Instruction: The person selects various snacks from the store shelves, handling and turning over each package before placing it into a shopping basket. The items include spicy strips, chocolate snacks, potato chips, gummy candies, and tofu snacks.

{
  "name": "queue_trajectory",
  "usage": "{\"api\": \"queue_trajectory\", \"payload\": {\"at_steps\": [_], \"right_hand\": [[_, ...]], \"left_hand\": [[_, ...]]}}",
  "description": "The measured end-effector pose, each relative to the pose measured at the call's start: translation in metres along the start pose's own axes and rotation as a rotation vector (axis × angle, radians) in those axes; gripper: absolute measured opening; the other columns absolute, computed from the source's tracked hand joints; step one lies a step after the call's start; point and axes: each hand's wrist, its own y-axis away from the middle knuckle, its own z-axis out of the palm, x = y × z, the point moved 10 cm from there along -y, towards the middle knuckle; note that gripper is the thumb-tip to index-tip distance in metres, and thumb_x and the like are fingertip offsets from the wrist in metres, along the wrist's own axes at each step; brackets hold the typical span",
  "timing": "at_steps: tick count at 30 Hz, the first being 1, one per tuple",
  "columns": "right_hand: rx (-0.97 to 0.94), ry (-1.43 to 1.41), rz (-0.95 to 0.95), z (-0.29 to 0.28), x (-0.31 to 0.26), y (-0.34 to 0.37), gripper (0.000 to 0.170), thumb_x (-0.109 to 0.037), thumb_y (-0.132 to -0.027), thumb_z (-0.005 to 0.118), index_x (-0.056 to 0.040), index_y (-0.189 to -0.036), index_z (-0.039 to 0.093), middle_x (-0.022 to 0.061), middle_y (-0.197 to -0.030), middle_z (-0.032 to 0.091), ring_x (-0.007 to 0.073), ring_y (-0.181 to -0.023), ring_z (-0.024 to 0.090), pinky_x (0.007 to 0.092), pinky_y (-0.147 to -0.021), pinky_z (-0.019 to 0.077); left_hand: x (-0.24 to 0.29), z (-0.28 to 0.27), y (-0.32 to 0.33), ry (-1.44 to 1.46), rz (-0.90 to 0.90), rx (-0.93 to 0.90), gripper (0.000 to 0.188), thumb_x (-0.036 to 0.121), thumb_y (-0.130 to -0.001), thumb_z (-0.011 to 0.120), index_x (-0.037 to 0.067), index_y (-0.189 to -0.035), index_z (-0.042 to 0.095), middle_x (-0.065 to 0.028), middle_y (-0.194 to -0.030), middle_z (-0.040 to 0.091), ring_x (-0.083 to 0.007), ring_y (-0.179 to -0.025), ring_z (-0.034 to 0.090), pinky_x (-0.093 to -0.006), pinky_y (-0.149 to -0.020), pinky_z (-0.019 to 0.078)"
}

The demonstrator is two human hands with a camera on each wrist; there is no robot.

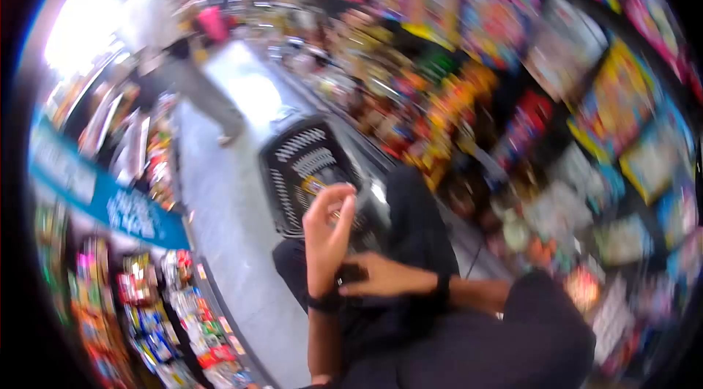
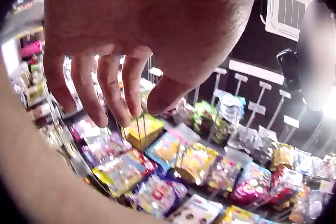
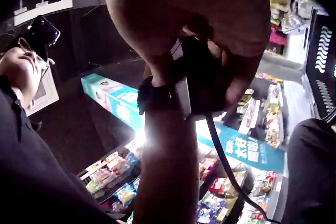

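Note:
My left hand (image 1: 327, 232) is raised in front of my lap, its fingers loosely bent with nothing between them. In the left wrist view the same hand (image 2: 142, 19) hangs over the picture, fingers apart from the thumb. A black strap (image 1: 326, 304) circles the left wrist. My right hand (image 1: 388, 276) reaches across to that wrist. Seen from the right wrist, the right hand (image 3: 210, 14) grips a black box-shaped device (image 3: 202, 85) on the left wrist, with a black cable (image 3: 223, 161) running down from it. Part of the device is hidden by the fingers.
A black perforated shopping basket (image 1: 274, 191) stands on the aisle floor (image 1: 220, 242) beyond my knees. Bagged snacks (image 1: 604, 111) hang on the right. A low shelf of packets (image 1: 150, 308) with a blue sign (image 1: 110, 188) lines the left. Another person (image 1: 194, 85) stands farther along.

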Motion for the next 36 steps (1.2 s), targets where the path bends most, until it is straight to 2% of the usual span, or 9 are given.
{"api": "queue_trajectory", "payload": {"at_steps": [7, 11, 14, 16, 17, 21, 26, 32, 36], "right_hand": [[0.333, 0.175, -0.061, -0.12, 0.0, 0.134, 0.078, -0.026, -0.069, 0.088, -0.002, -0.133, 0.049, 0.0137, -0.112, 0.065, 0.0236, -0.096, 0.065, 0.0362, -0.086, 0.0537], [1.05, 0.429, 0.027, -0.243, 0.025, 0.242, 0.048, -0.011, -0.075, 0.079, -0.0032, -0.117, 0.055, 0.0081, -0.099, 0.065, 0.0153, -0.09, 0.063, 0.0317, -0.079, 0.0529], [1.417, 0.432, 0.019, -0.293, 0.008, 0.285, 0.048, -0.009, -0.077, 0.075, -0.0024, -0.119, 0.053, 0.0122, -0.106, 0.062, 0.0229, -0.097, 0.061, 0.0351, -0.084, 0.0504], [1.561, 0.682, -0.081, -0.307, -0.017, 0.289, 0.05, -0.009, -0.077, 0.074, -0.002, -0.121, 0.052, 0.0157, -0.112, 0.059, 0.0282, -0.103, 0.06, 0.0368, -0.087, 0.0487], [1.589, 0.652, -0.129, -0.314, -0.022, 0.286, 0.053, -0.011, -0.079, 0.073, -0.0013, -0.125, 0.05, 0.0205, -0.119, 0.055, 0.036, -0.11, 0.055, 0.0393, -0.093, 0.0457], [1.616, 0.727, -0.22, -0.336, -0.032, 0.261, 0.054, -0.015, -0.082, 0.071, -0.0004, -0.129, 0.048, 0.0205, -0.121, 0.055, 0.0376, -0.112, 0.055, 0.04, -0.095, 0.0445], [1.686, 0.914, -0.144, -0.344, -0.045, 0.241, 0.037, -0.015, -0.085, 0.068, -0.007, -0.12, 0.057, 0.0147, -0.107, 0.057, 0.0353, -0.097, 0.058, 0.0407, -0.083, 0.0485], [1.556, 1.078, -0.02, -0.305, -0.059, 0.225, 0.026, -0.019, -0.086, 0.066, -0.0082, -0.11, 0.063, 0.0091, -0.101, 0.056, 0.03, -0.093, 0.057, 0.0398, -0.078, 0.05], [1.477, 1.153, 0.06, -0.255, -0.068, 0.211, 0.026, -0.016, -0.084, 0.066, -0.0092, -0.108, 0.063, 0.0084, -0.102, 0.055, 0.0303, -0.093, 0.056, 0.0404, -0.077, 0.0507]], "left_hand": [[-0.001, 0.195, 0.003, -0.256, 0.085, -0.815, 0.027, 0.01, -0.092, 0.062, -0.002, -0.116, 0.06, -0.01, -0.112, 0.067, -0.0164, -0.105, 0.063, -0.0293, -0.09, 0.048], [-0.059, 0.26, -0.003, -0.282, -0.04, -1.012, 0.033, 0.014, -0.092, 0.064, -0.003, -0.12, 0.059, -0.0116, -0.115, 0.067, -0.0168, -0.106, 0.064, -0.0307, -0.089, 0.0491], [-0.116, 0.306, -0.015, -0.281, -0.123, -1.095, 0.045, 0.02, -0.09, 0.067, -0.002, -0.128, 0.056, -0.0173, -0.119, 0.065, -0.0242, -0.113, 0.062, -0.0353, -0.092, 0.0483], [-0.134, 0.332, -0.03, -0.385, 0.153, -1.036, 0.05, 0.021, -0.089, 0.068, -0.002, -0.131, 0.053, -0.0205, -0.124, 0.061, -0.0285, -0.118, 0.058, -0.0366, -0.095, 0.0463], [-0.148, 0.346, -0.034, -0.429, 0.289, -1.001, 0.053, 0.022, -0.088, 0.068, -0.001, -0.132, 0.052, -0.0221, -0.127, 0.059, -0.0307, -0.12, 0.056, -0.0373, -0.097, 0.0453], [-0.184, 0.393, -0.054, -0.269, 0.157, -0.934, 0.074, 0.022, -0.084, 0.072, -0.004, -0.142, 0.034, -0.0257, -0.136, 0.049, -0.0374, -0.127, 0.048, -0.0389, -0.105, 0.0387], [-0.15, 0.412, -0.031, 0.004, 0.062, -0.951, 0.068, -0.013, -0.086, 0.051, 0.001, -0.146, 0.023, -0.0205, -0.139, 0.047, -0.0286, -0.129, 0.048, -0.0376, -0.105, 0.0412], [-0.136, 0.375, 0.001, 0.253, -0.154, -0.842, 0.048, -0.007, -0.089, 0.053, 0.0, -0.134, 0.036, -0.0155, -0.126, 0.054, -0.0237, -0.117, 0.056, -0.0354, -0.098, 0.0459], [-0.141, 0.333, 0.031, 0.105, 0.181, -0.722, 0.04, 0.006, -0.087, 0.061, -0.003, -0.121, 0.042, -0.0207, -0.111, 0.059, -0.0367, -0.105, 0.059, -0.0392, -0.087, 0.0474]]}}
